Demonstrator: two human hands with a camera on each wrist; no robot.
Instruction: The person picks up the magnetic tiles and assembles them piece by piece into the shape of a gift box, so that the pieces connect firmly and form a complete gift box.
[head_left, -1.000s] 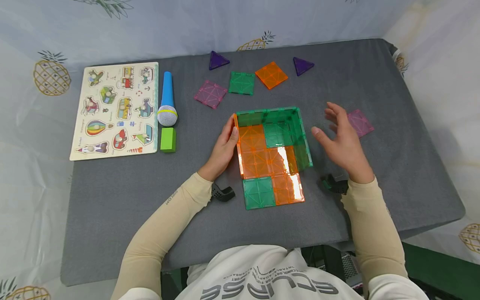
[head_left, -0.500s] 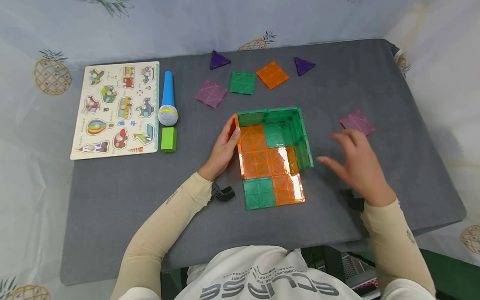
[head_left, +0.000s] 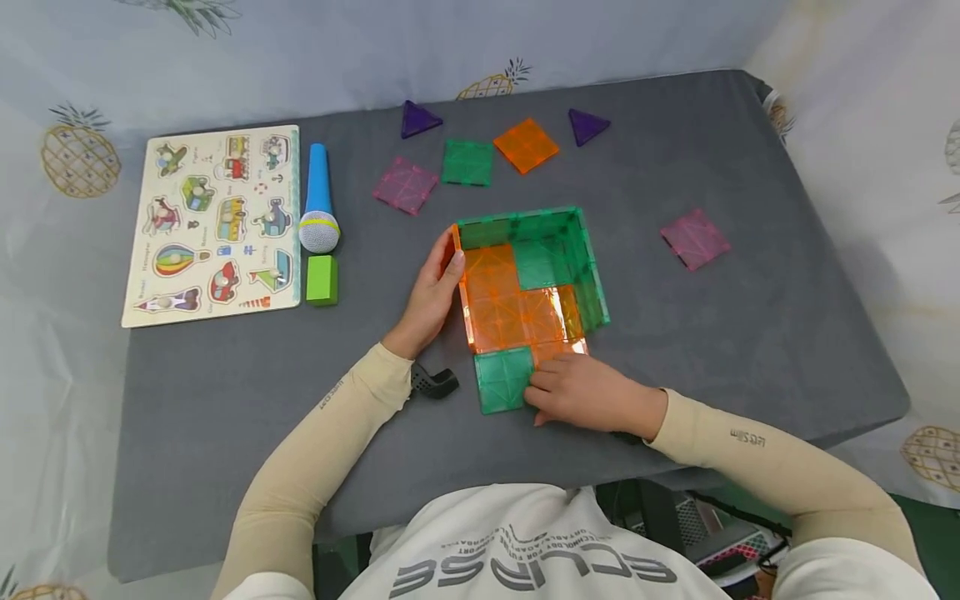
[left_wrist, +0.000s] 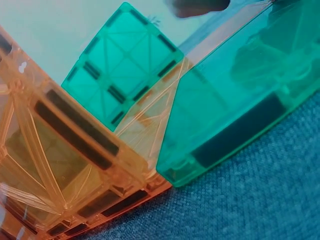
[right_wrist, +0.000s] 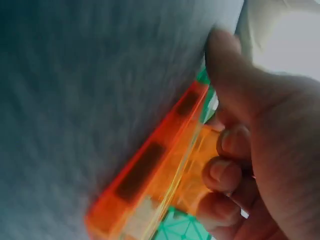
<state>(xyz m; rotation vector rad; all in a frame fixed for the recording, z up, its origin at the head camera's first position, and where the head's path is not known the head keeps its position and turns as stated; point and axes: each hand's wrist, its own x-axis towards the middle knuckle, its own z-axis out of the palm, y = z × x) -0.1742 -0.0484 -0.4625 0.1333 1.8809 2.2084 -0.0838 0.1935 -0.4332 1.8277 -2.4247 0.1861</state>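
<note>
A half-built box of translucent magnetic tiles [head_left: 495, 321] stands mid-table. Its back and right walls are green, its left wall [left_wrist: 60, 145] is orange, and the floor is mostly orange. My left hand [head_left: 429, 300] rests along the outside of the left wall, thumb at its top edge; the left wrist view does not show this hand. At the front, a green tile [head_left: 504, 380] lies beside an orange tile [right_wrist: 150, 165], mostly covered by my right hand [head_left: 581, 392] in the head view. In the right wrist view the fingers curl over this orange tile, with the thumb at its front end.
Behind the box lie pink [head_left: 406, 185], green [head_left: 467, 162] and orange [head_left: 526, 146] square tiles and purple triangles [head_left: 587, 126]. Another pink tile [head_left: 695, 239] lies at right. A picture puzzle board [head_left: 213, 225], toy microphone [head_left: 319, 204] and green block [head_left: 322, 280] are at left.
My right hand has swung from the right of the box, down and left, onto the front orange tile. My left hand stays at the left wall.
</note>
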